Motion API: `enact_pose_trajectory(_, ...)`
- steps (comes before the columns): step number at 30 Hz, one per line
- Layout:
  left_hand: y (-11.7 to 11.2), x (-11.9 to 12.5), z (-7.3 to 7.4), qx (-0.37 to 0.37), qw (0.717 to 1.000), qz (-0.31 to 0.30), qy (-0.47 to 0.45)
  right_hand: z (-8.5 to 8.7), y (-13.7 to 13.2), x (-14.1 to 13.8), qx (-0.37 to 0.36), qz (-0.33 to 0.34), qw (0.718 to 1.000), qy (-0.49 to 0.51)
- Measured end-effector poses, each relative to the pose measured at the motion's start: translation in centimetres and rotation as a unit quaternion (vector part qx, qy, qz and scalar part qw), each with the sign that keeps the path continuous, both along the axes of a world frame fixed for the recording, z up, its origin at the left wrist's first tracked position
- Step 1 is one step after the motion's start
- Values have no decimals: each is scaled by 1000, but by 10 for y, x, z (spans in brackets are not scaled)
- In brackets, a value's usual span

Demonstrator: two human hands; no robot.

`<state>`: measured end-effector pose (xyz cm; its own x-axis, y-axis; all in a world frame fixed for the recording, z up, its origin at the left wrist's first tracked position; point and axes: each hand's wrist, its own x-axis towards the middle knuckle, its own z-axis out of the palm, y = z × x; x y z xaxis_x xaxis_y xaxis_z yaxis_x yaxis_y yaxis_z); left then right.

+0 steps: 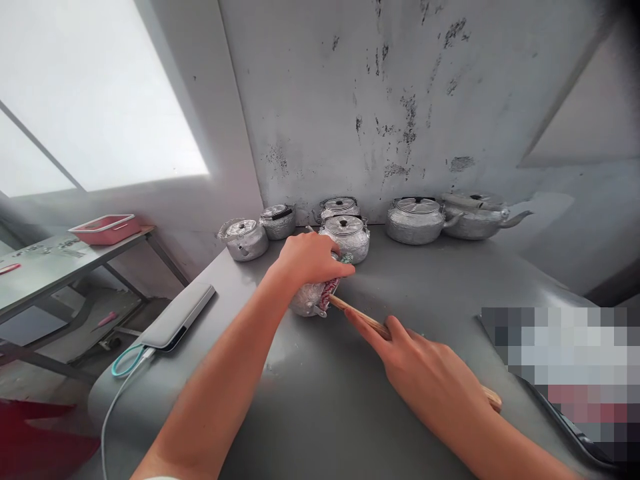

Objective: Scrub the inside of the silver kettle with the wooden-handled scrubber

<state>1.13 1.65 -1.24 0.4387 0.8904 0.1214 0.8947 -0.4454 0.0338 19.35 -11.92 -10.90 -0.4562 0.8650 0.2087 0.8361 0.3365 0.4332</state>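
My left hand is closed over a small silver kettle lying on its side on the grey table. A red-and-white patterned cloth or brush head sits at the kettle's mouth. My right hand grips a wooden stick whose far end goes into that cloth at the kettle. The stick's near end pokes out behind my right hand.
Several silver kettles stand in a row along the stained back wall. A grey power bank with a teal cable lies at the table's left edge. A second table at far left carries a red tray. A blurred patch covers the right.
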Motion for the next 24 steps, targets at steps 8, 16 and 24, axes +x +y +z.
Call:
enact_pose_trajectory(8,3,-16,9,-58,998,-14,-13,10,-1,-2,-188,-111,939,267)
enact_pose_trajectory(16,5,-16,6,-43,996,-52,-50,28,4,-15,-497,-150,647,558)
enact_pose_trajectory(24,1,-11,7,-57,994,-66,-64,25,13,-49,-537,-169,515,647)
